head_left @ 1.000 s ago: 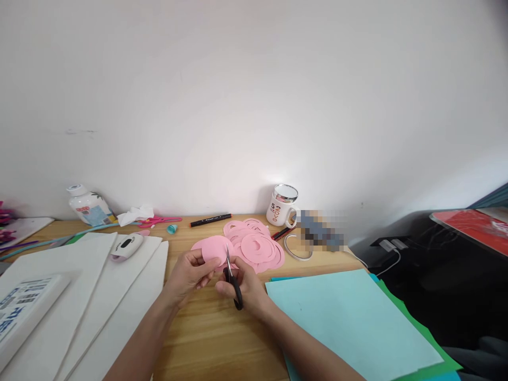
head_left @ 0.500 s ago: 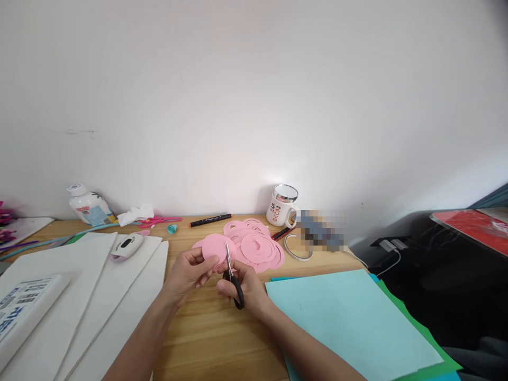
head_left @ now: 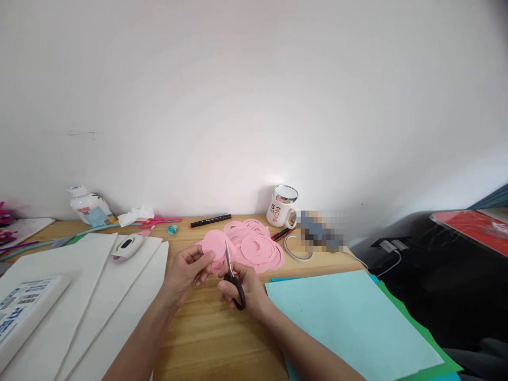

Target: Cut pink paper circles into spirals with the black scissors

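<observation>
Pinched in my left hand (head_left: pixel 189 270) is a pink paper circle (head_left: pixel 213 243), held up by its lower edge. My right hand (head_left: pixel 244 288) grips a pair of black-handled scissors (head_left: pixel 238 292), blades pointing up at the circle's right edge. I cannot tell how far the blades are parted. Behind both hands lies a loose pile of pink paper rings and discs (head_left: pixel 257 248) on the wooden table (head_left: pixel 214 344). The held circle overlaps the left side of that pile.
A white mug (head_left: pixel 281 207) stands behind the pile, near a black marker (head_left: pixel 210 220) and a white ring-shaped band (head_left: pixel 297 250). Light-blue paper sheets (head_left: pixel 341 317) lie at right, white sheets (head_left: pixel 99 301) at left. Pink scissors (head_left: pixel 161 220) and a white bottle (head_left: pixel 91 206) rest by the wall.
The pink circle has turned and tipped slightly in my left hand, its top edge a little higher. My right hand and the scissors have hardly moved.
</observation>
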A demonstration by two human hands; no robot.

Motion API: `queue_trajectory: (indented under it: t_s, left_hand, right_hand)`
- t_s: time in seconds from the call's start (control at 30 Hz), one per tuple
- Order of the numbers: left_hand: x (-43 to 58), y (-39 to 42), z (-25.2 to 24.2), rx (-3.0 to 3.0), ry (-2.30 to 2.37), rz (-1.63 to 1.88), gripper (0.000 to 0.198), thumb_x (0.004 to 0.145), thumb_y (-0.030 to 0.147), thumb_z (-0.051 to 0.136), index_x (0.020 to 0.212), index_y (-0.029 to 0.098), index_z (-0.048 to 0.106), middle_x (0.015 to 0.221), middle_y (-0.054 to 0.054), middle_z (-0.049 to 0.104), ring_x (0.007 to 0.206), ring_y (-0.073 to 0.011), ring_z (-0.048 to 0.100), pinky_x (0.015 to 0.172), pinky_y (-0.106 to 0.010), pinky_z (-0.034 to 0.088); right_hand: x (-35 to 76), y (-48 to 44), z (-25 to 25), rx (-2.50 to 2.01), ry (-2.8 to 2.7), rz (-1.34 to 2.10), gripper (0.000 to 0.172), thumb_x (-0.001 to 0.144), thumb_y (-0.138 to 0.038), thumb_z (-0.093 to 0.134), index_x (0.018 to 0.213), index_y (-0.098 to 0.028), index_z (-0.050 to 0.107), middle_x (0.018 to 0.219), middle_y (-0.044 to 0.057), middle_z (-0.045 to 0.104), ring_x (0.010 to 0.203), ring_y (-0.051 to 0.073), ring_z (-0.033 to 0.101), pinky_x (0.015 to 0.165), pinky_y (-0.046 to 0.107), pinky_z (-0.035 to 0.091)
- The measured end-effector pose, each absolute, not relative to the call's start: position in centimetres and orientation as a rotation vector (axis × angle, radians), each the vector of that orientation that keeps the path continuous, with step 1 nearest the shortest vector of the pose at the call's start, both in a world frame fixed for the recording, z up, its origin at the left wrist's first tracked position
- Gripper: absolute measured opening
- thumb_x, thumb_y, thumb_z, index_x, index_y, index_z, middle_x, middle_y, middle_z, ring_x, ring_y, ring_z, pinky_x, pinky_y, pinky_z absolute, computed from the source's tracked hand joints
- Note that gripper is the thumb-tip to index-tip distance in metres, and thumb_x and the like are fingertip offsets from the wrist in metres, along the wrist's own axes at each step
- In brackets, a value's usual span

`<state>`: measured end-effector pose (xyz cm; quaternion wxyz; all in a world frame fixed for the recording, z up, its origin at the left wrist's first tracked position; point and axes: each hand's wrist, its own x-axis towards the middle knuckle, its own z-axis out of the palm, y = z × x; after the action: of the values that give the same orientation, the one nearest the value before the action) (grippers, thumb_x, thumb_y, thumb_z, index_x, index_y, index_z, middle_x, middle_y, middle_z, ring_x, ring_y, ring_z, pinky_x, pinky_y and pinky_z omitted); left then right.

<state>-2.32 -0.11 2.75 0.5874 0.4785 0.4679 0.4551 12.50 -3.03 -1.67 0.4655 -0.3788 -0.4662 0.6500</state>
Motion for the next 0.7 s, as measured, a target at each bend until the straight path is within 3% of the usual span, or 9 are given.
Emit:
queue_trajectory:
  t_s: [0.13,0.3,0.47,0.7]
  left_hand:
    - [-2.2,-0.2,2.9,1.078,1.075,1.071,0.036,0.059,0.045,0.078,0.062,0.016,0.058,0.045,0.005,0.054,0.033,-0.0053,0.038,0.034,-0.018,0.023]
    - [-2.3,-0.2,2.6,1.162,1.106,1.042,0.035,0.057,0.04,0.079,0.05,0.015,0.055,0.041,0.006,0.047,0.035,-0.004,0.033,0.036,-0.019,0.021]
    - [-2.5,-0.2,2.4,1.208,1.076,0.958,0.029,0.06,0.04,0.077,0.06,0.014,0.064,0.042,0.006,0.045,0.037,-0.0041,0.031,0.038,-0.019,0.018]
    - [-2.5,-0.2,2.4,1.187,1.086,0.983,0.032,0.06,0.042,0.078,0.057,0.014,0.061,0.044,0.006,0.044,0.038,-0.0038,0.03,0.038,-0.019,0.019]
  right_hand:
    - [12.2,-3.0,-2.2,-0.934,-1.165,1.596,0.05,0.055,-0.055,0.079,0.076,-0.019,0.052,0.041,-0.009,0.051,0.033,0.008,0.044,0.035,0.018,0.031]
    - [12.3,-2.9,-2.4,-0.927,-1.178,1.598,0.05,0.053,-0.049,0.083,0.079,-0.018,0.053,0.047,-0.008,0.051,0.036,0.008,0.044,0.038,0.02,0.033]
    - [12.9,-2.8,-1.6,-0.878,-1.189,1.546,0.05,0.051,-0.042,0.086,0.082,-0.019,0.054,0.06,-0.005,0.054,0.052,0.009,0.044,0.047,0.02,0.035]
    - [13.1,-2.8,-1.6,-0.883,-1.225,1.555,0.048,0.054,-0.047,0.084,0.083,-0.019,0.057,0.061,-0.005,0.052,0.053,0.01,0.042,0.048,0.022,0.032]
